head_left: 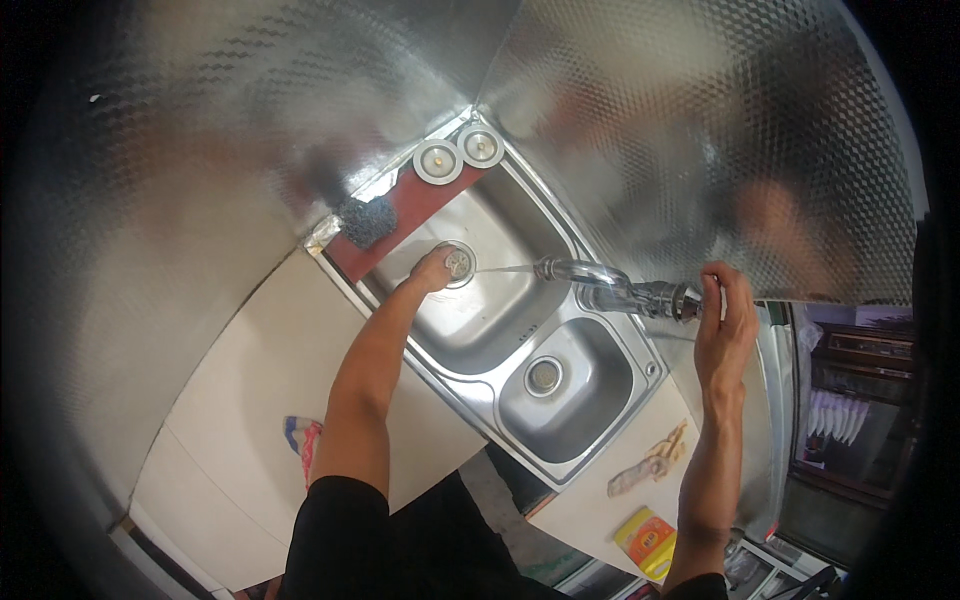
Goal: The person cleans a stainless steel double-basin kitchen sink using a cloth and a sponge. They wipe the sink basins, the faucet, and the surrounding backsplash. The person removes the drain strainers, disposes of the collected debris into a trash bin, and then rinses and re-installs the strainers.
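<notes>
My left hand (433, 270) reaches into the large basin (490, 320) of a steel sink. Its fingers are closed and bent down at the rim of the round drain (460, 264); what they grip, if anything, is hidden. A thin stream of water runs from the chrome faucet (590, 272) toward that drain. Off to the right, my right hand (728, 315) curls its fingers at the end of the faucet handle (686, 302). The handle's tip is partly covered by the fingers.
Two round steel strainers (438, 161) and a dark scouring pad (368, 222) lie on a red board (412, 222) across the sink. The small basin (590, 390) is nearer me. A crumpled cloth (645, 472), a yellow packet (648, 542) and a blue-and-pink cloth (308, 440) lie on the counter.
</notes>
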`<move>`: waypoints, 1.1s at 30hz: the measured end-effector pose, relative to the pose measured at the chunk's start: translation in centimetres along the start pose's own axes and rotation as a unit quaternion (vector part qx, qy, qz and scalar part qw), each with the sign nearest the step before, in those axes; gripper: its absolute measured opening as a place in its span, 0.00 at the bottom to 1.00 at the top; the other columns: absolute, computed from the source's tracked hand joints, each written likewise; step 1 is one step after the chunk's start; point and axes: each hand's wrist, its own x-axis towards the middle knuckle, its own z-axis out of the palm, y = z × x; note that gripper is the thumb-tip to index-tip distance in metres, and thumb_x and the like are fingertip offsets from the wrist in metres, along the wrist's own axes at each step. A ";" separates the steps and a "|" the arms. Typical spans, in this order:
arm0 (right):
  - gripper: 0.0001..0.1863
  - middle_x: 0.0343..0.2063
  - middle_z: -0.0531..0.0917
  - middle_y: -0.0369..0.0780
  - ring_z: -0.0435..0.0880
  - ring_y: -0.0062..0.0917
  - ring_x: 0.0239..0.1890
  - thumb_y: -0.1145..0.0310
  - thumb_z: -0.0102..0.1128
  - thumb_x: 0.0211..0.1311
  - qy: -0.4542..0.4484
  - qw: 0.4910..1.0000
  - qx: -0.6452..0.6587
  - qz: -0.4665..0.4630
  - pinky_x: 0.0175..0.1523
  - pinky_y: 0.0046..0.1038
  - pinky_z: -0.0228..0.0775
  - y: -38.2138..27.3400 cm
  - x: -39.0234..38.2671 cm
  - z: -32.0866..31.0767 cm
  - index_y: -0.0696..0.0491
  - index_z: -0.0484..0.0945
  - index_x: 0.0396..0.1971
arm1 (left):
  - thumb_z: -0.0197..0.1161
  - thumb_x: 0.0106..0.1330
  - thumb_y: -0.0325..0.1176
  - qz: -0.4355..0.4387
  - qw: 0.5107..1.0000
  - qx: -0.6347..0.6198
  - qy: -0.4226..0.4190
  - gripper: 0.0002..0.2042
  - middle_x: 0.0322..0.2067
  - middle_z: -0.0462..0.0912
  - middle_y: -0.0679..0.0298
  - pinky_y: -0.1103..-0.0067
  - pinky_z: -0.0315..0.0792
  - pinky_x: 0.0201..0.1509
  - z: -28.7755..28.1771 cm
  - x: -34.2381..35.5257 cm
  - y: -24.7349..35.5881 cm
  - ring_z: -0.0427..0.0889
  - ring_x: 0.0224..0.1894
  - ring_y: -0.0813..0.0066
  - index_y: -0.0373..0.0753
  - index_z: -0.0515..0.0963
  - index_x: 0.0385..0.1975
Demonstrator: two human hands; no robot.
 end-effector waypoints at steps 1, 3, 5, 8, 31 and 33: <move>0.06 0.33 0.80 0.43 0.81 0.35 0.34 0.76 0.57 0.70 -0.001 1.000 0.004 0.008 0.40 0.32 0.73 0.1 -0.1 0.0 0.57 0.78 0.44 | 0.57 0.61 0.24 -0.018 1.000 0.005 -0.024 0.26 0.57 0.80 0.48 0.65 0.71 0.66 0.1 0.0 0.4 0.79 0.59 0.51 0.42 0.74 0.62; 0.05 0.32 0.79 0.43 0.80 0.33 0.32 0.76 0.56 0.71 0.003 1.000 0.000 0.009 0.38 0.30 0.72 0.2 -0.3 -0.2 0.57 0.78 0.44 | 0.58 0.60 0.24 -0.047 0.996 0.013 -0.079 0.27 0.58 0.79 0.50 0.66 0.71 0.66 0.1 0.6 1.9 0.78 0.60 0.51 0.44 0.73 0.63; 0.05 0.31 0.78 0.42 0.80 0.30 0.30 0.75 0.56 0.72 0.002 1.000 0.005 0.015 0.37 0.29 0.72 0.1 -0.3 -0.2 0.57 0.78 0.44 | 0.58 0.60 0.22 -0.069 0.994 -0.009 -0.078 0.26 0.57 0.80 0.50 0.66 0.71 0.65 -0.3 0.9 2.6 0.78 0.60 0.50 0.44 0.75 0.61; 0.05 0.30 0.78 0.41 0.79 0.26 0.27 0.75 0.56 0.73 -0.001 1.000 0.018 0.018 0.34 0.27 0.71 -0.2 -0.2 0.0 0.56 0.78 0.44 | 0.58 0.58 0.21 -0.058 0.997 -0.013 -0.058 0.24 0.55 0.81 0.49 0.66 0.72 0.64 -1.0 0.9 1.9 0.79 0.58 0.51 0.43 0.78 0.57; 0.18 0.57 0.80 0.46 0.81 0.42 0.57 0.80 0.62 0.62 0.147 0.989 -0.027 -0.003 0.61 0.35 0.72 -2.2 -2.8 -0.9 0.59 0.79 0.53 | 0.64 0.62 0.22 -0.241 0.900 -0.363 -0.035 0.19 0.41 0.84 0.55 0.73 0.79 0.44 -0.6 0.1 3.4 0.84 0.40 0.69 0.34 0.76 0.55; 0.22 0.53 0.83 0.51 0.82 0.43 0.56 0.85 0.57 0.56 0.119 0.991 0.067 0.007 0.62 0.37 0.72 -2.9 -7.2 -0.3 0.61 0.79 0.53 | 0.62 0.67 0.24 -0.264 0.881 -0.389 -0.044 0.14 0.42 0.84 0.58 0.72 0.80 0.44 -0.3 -1.0 6.2 0.84 0.41 0.71 0.34 0.76 0.52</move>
